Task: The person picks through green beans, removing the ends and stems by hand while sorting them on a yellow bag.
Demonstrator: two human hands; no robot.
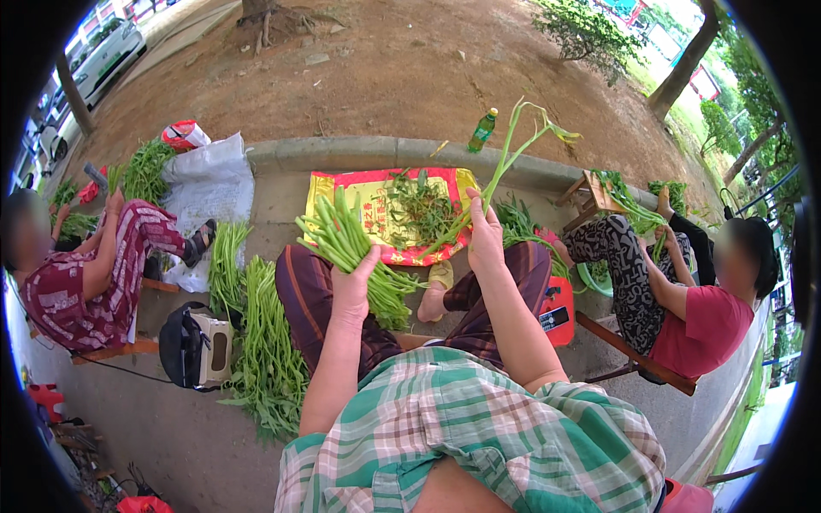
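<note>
My left hand is closed around a thick bundle of green leafy-vegetable stems, held over my lap with the cut ends pointing up and left. A few long stems are pinched in my right hand; their upper ends bend over to the right. Beyond my knees a red and yellow printed sack lies flat on the pavement. Loose leaves and trimmings are heaped on it. Long stalks of the same kind of greens lie in a pile by my left leg.
One person sits at left beside a white woven sack; another sits at right handling greens. A black bag is at my left, a red stool with a phone at my right. A green bottle stands by the curb.
</note>
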